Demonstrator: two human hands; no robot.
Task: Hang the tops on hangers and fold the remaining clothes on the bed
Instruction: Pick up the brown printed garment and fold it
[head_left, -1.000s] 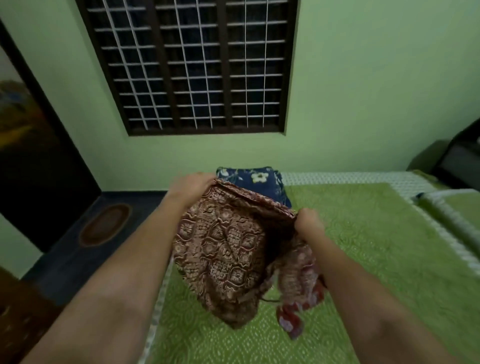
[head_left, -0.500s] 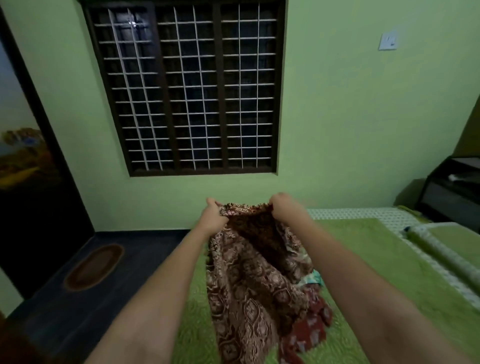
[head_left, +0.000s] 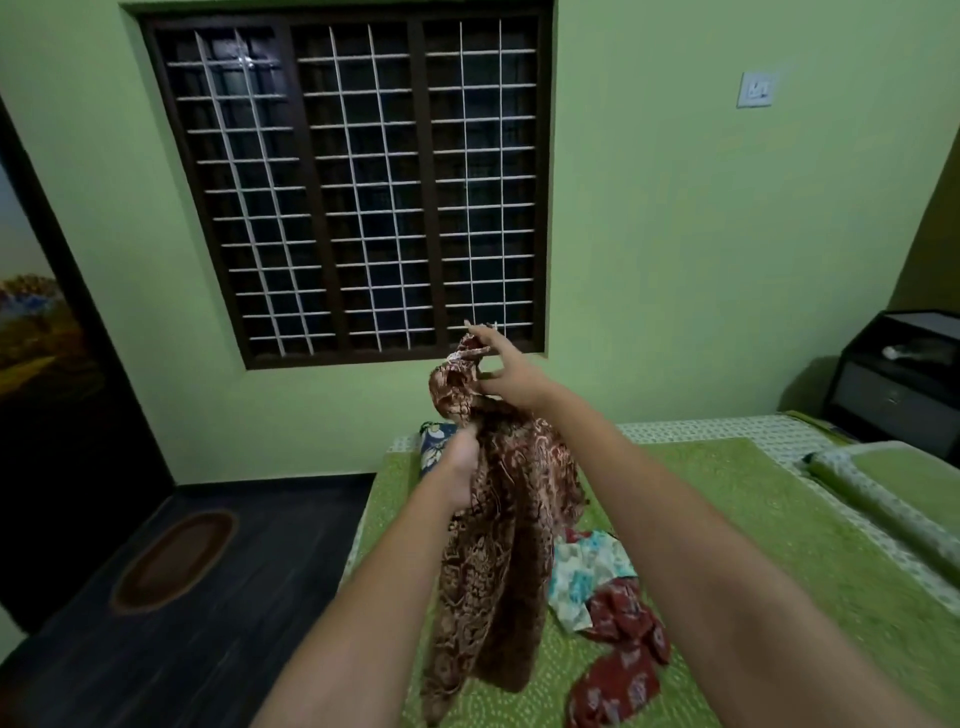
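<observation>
Aloft, brown printed garment (head_left: 493, 545), gripped by left hand (head_left: 460, 467), right hand (head_left: 506, 376)

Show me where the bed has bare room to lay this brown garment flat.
Bare green bedspread lies right of the right hand's arm, up to the rolled bolster. Crowded: red cloth and floral cloth beside the hanging brown garment, which the left hand grips; blue pillow at the far corner.

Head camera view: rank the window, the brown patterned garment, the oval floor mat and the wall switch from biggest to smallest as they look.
1. window
2. brown patterned garment, though it hangs close to the camera, so its look is inflated
3. oval floor mat
4. wall switch
</observation>
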